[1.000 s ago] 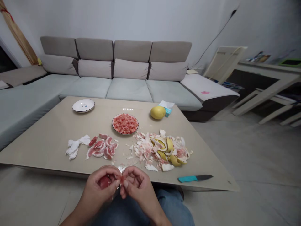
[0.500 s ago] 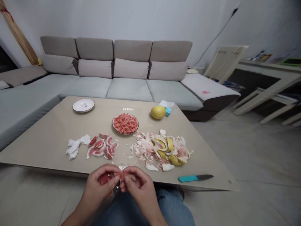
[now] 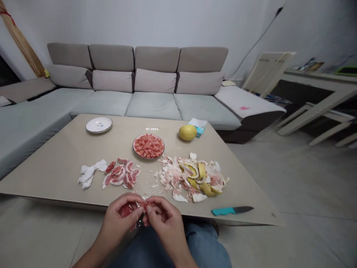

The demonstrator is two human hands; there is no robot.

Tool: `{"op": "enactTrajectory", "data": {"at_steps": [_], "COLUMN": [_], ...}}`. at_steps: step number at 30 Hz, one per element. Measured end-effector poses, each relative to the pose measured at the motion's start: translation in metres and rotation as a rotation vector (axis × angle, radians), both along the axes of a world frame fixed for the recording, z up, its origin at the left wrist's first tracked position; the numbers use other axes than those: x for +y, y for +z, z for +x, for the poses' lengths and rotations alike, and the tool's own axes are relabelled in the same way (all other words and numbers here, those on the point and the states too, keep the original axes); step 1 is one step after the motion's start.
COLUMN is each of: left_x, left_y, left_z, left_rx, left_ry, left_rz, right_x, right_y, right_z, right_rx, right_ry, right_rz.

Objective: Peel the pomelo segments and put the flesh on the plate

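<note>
At the table's near edge, my left hand (image 3: 121,216) is closed around a piece of red pomelo flesh (image 3: 126,210). My right hand (image 3: 164,219) pinches the same flesh between thumb and forefinger, and the fingertips of both hands nearly meet. Fingers hide most of the piece. Just beyond lie several pomelo segments (image 3: 121,173) with pale skin on them. A plate (image 3: 148,158) heaped with peeled red pomelo flesh (image 3: 148,145) stands farther back. To the right spreads a pile of yellow and white pomelo peel (image 3: 195,176).
A knife (image 3: 232,211) with a turquoise handle lies near the right front edge of the table (image 3: 55,163). Crumpled tissue (image 3: 90,173) sits left of the segments. A white plate (image 3: 99,125), a whole yellow pomelo (image 3: 187,132) and a tissue pack (image 3: 199,128) stand farther back, before a sofa (image 3: 152,104).
Both hands stay at the table edge, with small shifts of the fingertips on the red flesh. The things on the table have not moved.
</note>
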State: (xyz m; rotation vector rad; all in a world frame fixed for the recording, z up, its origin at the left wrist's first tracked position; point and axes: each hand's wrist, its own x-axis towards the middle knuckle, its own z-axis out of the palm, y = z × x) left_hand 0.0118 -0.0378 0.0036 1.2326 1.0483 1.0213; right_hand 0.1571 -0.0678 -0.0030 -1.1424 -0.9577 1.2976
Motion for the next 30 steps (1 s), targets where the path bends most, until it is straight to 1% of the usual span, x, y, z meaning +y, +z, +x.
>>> {"op": "enactTrajectory", "data": {"at_steps": [2,4,6,8,11,15,18,20,25,27,30], "left_x": [0.0002,0.0013,0.0033,0.0056,0.0078,0.0075,0.0068,0.007,0.0088,0.0093,0.0084], "left_y": [-0.0018,-0.0029,-0.003,-0.0021,-0.0005,-0.001,-0.0021,-0.0014,0.003,0.0038,0.0032], "left_z": [0.0014,0.0034,0.0052,0.0059,0.0052,0.004,0.0037,0.0034,0.0014,0.0003,-0.0009], "left_rx": [-0.016,-0.034,-0.045,-0.027,0.034,0.07,0.072,0.072,0.051,0.028,-0.019], "left_ry": [-0.043,-0.088,-0.111,-0.111,-0.106,-0.12,-0.122,-0.111,-0.096,-0.109,-0.114], "left_rz": [-0.082,-0.144,-0.186,-0.197,-0.182,-0.183,-0.192,-0.204,-0.257,-0.274,-0.304], "right_x": [-0.0002,-0.0007,-0.0013,-0.0017,-0.0018,-0.0014,-0.0011,-0.0007,0.0015,0.0023,0.003], "right_y": [-0.0005,-0.0017,-0.0032,-0.0045,-0.0048,-0.0026,-0.0005,0.0004,0.0009,0.0014,0.0028], "right_z": [-0.0001,-0.0003,-0.0004,-0.0003,0.0004,0.0017,0.0025,0.003,0.0043,0.0048,0.0053], "right_rx": [-0.159,-0.333,-0.453,-0.518,-0.558,-0.531,-0.467,-0.372,-0.039,0.044,0.118], "right_ry": [-0.066,-0.137,-0.175,-0.18,-0.177,-0.149,-0.138,-0.116,-0.025,0.005,0.029], "right_rz": [0.074,0.201,0.32,0.389,0.413,0.355,0.289,0.216,-0.02,-0.066,-0.081]}}
